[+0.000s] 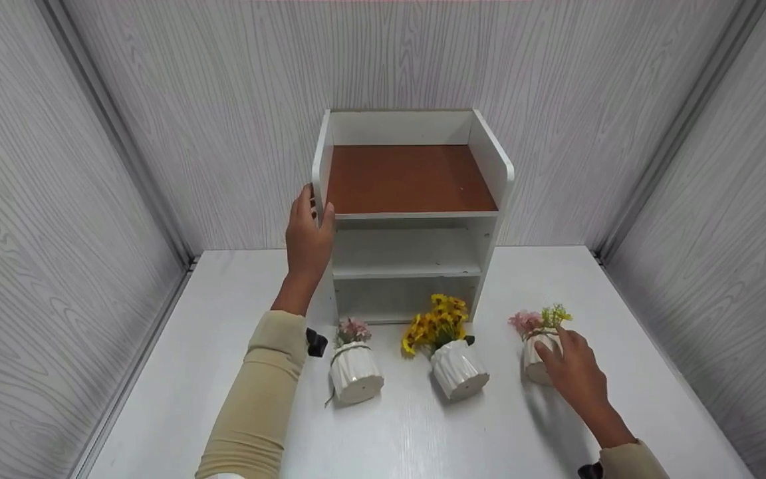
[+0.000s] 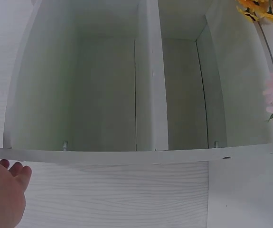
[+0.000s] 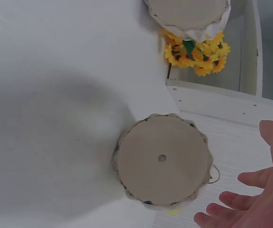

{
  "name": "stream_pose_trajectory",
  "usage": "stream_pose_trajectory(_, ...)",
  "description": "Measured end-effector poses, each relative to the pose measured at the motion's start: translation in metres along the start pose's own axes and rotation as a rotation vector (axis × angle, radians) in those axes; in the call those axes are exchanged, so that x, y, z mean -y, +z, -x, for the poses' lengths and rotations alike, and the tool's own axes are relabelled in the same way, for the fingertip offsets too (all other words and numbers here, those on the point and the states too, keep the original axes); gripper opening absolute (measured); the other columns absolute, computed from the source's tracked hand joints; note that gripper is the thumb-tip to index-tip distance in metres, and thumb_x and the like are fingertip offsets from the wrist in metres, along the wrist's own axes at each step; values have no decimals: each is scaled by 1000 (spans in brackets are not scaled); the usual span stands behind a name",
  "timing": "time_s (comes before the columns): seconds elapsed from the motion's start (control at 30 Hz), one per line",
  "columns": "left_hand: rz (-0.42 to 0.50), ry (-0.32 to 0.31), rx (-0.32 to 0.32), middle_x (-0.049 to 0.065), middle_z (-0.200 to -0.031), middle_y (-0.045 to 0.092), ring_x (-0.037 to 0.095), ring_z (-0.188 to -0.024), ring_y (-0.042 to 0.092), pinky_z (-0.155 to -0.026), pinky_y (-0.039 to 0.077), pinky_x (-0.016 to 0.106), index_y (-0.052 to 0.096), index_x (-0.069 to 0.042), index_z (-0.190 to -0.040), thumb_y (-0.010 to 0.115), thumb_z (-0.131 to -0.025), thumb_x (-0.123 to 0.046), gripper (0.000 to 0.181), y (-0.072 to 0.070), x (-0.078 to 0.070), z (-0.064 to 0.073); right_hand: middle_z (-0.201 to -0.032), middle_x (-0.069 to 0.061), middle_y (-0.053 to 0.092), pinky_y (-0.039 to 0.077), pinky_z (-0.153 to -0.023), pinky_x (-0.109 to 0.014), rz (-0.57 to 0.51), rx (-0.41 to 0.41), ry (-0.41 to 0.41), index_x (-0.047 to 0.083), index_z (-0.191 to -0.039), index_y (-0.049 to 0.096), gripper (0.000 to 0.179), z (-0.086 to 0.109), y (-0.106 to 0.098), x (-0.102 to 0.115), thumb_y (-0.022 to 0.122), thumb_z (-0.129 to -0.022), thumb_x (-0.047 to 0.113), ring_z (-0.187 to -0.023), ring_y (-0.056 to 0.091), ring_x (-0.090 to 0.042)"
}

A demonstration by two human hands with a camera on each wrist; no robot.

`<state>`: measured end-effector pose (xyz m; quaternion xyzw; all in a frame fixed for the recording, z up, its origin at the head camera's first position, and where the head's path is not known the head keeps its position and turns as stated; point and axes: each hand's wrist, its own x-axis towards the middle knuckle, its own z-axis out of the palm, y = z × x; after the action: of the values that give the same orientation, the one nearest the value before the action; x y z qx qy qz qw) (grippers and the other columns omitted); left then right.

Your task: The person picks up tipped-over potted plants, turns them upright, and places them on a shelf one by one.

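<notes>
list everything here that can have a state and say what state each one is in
shelf: upright, front uncovered
left pot: tipped on its side, base toward the head camera
middle pot: tipped on its side, base toward the head camera
right pot: also tipped; whether lifted is unclear
left hand: holding the shelf's left side
right hand: at the right pot, fingers apart, touch unclear

The pot (image 1: 534, 371) by the right fingers (image 1: 576, 342) is white, its flowers (image 1: 526, 322) pink and yellow-green. By the left fingers (image 1: 302, 207), the shelf unit (image 1: 491, 159) is white with a reddish-brown top board (image 1: 406, 179); beyond them, the wall (image 1: 409, 60) shows grey woodgrain.
</notes>
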<state>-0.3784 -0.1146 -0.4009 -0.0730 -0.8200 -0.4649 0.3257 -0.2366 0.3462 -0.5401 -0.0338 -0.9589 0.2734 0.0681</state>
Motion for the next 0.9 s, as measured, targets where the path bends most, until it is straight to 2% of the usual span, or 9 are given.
stream_pose_trajectory(0.3, 33, -16, 20, 12, -151, 47, 23, -141, 45, -111, 45, 38, 32, -6, -156, 46, -108, -29, 56, -1, -3, -3, -151, -33, 35, 40, -94, -74, 14, 41, 111, -1, -154, 32, 84, 7, 8, -13, 43, -101, 62, -137, 39, -52)
stream_pose_trajectory(0.4, 38, -13, 19, 12, -150, 47, 23, -141, 46, -110, 45, 37, 32, -6, -156, 47, -108, -25, 54, 0, -2, -5, -149, -34, 38, 41, -94, -72, 15, 48, 120, -3, -154, 30, 85, 4, 13, -15, 47, -100, 60, -134, 41, -52)
stream_pose_trajectory(0.57, 40, -13, 16, 13, -149, 48, 23, -140, 47, -110, 46, 37, 33, -4, -156, 48, -107, -21, 53, 0, -2, -8, -142, -36, 46, 46, -90, -65, 11, 10, 128, -7, -151, 33, 82, 2, 18, -14, 54, -99, 53, -124, 51, -52)
stream_pose_trajectory(0.77, 38, -16, 13, 13, -148, 50, 24, -139, 49, -109, 47, 38, 35, -5, -155, 49, -107, -22, 53, -2, -3, -9, -138, -36, 51, 48, -85, -62, 18, 6, 172, -13, -147, 35, 87, 2, 18, -11, 54, -98, 57, -118, 57, -51)
stream_pose_trajectory(0.9, 34, -12, 16, 14, -147, 50, 25, -138, 50, -109, 47, 39, 35, -5, -155, 50, -106, -21, 53, -2, -4, -10, -136, -38, 52, 48, -85, -62, 20, 0, 162, -17, -144, 37, 88, -1, 19, -9, 56, -98, 55, -116, 57, -52)
